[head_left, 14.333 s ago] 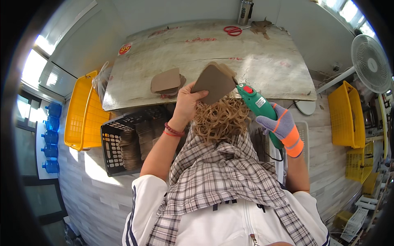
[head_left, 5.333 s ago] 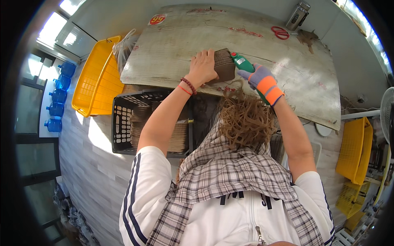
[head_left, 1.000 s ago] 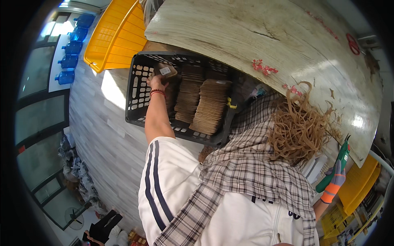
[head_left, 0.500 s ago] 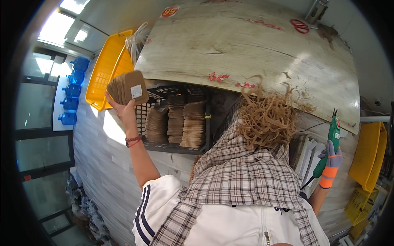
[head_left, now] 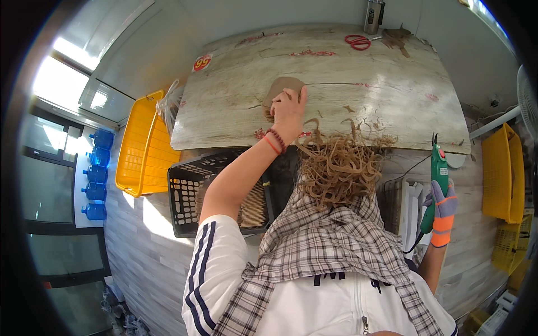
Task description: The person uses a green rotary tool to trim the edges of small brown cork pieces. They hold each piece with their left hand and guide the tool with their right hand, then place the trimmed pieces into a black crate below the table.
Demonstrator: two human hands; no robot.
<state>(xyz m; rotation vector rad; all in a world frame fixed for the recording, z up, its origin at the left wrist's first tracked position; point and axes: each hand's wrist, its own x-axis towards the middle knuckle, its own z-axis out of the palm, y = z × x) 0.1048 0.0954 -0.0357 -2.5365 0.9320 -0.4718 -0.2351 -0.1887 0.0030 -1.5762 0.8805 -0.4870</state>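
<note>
My left hand is over the table, its fingers bent around a stack of flat brown pads with rounded corners. The stack sits at the table's left middle, its lower part partly hidden by the hand. My right hand, in a grey and orange glove, is closed round green electric scissors. Their dark pointed blades aim up, beside the table's right front corner, and a cord hangs from the handle. Curly brown trimmings lie heaped on my checked apron at the table's front edge.
A black crate with more brown pads stands below the table, partly behind my left arm. Yellow baskets stand at both sides. Red-handled scissors and a metal flask are at the back. Blue water bottles line the left.
My left hand has brought the stack of brown pads from above the crate rightward onto the table. My right hand still holds the electric scissors. The view has shifted.
</note>
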